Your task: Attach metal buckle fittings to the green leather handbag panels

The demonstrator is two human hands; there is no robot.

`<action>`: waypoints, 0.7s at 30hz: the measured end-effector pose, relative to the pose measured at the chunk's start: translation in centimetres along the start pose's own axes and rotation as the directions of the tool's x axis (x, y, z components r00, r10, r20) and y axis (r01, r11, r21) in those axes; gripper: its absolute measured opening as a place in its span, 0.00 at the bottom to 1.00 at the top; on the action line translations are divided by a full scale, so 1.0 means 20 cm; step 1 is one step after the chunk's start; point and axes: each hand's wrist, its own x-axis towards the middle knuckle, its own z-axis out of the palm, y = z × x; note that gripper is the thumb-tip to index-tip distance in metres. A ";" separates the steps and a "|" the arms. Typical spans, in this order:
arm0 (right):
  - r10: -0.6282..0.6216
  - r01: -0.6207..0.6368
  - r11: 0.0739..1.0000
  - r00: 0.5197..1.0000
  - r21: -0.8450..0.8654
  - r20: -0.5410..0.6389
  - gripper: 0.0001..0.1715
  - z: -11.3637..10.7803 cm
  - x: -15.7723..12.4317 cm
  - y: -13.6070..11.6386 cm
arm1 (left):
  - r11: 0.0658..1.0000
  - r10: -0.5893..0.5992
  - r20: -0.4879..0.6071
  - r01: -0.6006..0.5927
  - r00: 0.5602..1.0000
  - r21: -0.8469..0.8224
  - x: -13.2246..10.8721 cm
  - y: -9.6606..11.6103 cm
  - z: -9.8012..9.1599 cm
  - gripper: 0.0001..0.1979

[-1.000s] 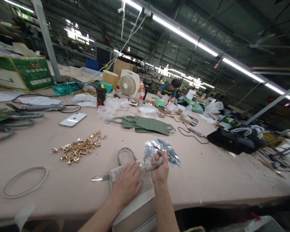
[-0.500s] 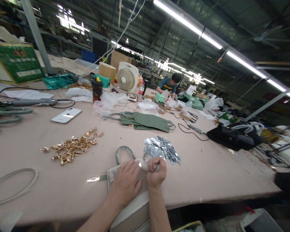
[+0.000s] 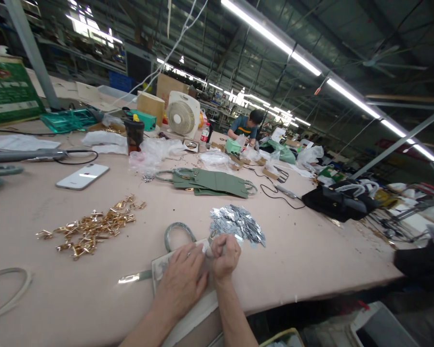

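Observation:
My left hand (image 3: 183, 274) lies spread and flat on a pale bag panel (image 3: 155, 271) at the table's near edge. A green rounded handle (image 3: 179, 224) loops out from the panel's far side. To the left sticks out a green strap with a shiny metal end (image 3: 129, 278). My right hand (image 3: 226, 255) is curled closed above the panel's right corner, beside a small metal clasp (image 3: 213, 234). What its fingers grip is hidden. Just beyond lies a heap of flat silver metal plates (image 3: 237, 225). Gold metal fittings (image 3: 90, 229) are piled to the left.
Green bag pieces (image 3: 215, 183) with handles lie across the middle of the table. A white phone (image 3: 82, 177), a dark cup (image 3: 134, 136) and a fan (image 3: 183, 114) stand further left. A black bag (image 3: 334, 200) is at right. A co-worker (image 3: 246, 126) sits at the far end.
The view has turned slightly to the right, so the table's things appear further left. Both hands keep nearly the same place on the panel.

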 end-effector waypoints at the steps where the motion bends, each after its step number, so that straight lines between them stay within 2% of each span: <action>1: 0.016 -0.017 1.000 1.000 -0.005 -0.001 0.27 0.00 0.01 0.00 | 1.000 -0.002 -0.005 0.002 1.000 0.007 0.00 0.00 0.00 0.19; 11: 0.087 -0.068 0.981 0.991 -0.182 0.099 0.27 0.07 0.08 0.07 | 0.998 0.018 -0.019 -0.017 1.000 0.056 0.00 0.03 -0.02 0.15; 15: 0.110 -0.078 0.968 0.986 -0.240 0.125 0.26 0.09 0.11 0.09 | 0.994 0.043 -0.056 -0.037 0.998 0.102 -0.01 0.03 0.00 0.21; 18: 0.059 -0.041 0.975 0.995 -0.217 0.080 0.27 0.08 0.08 0.10 | 0.992 0.028 -0.104 -0.014 0.994 0.127 -0.02 0.03 0.00 0.18; 21: 0.018 -0.016 0.996 0.999 -0.088 0.029 0.26 0.05 0.05 0.07 | 0.992 0.020 -0.118 -0.005 0.993 0.127 -0.04 0.04 0.00 0.13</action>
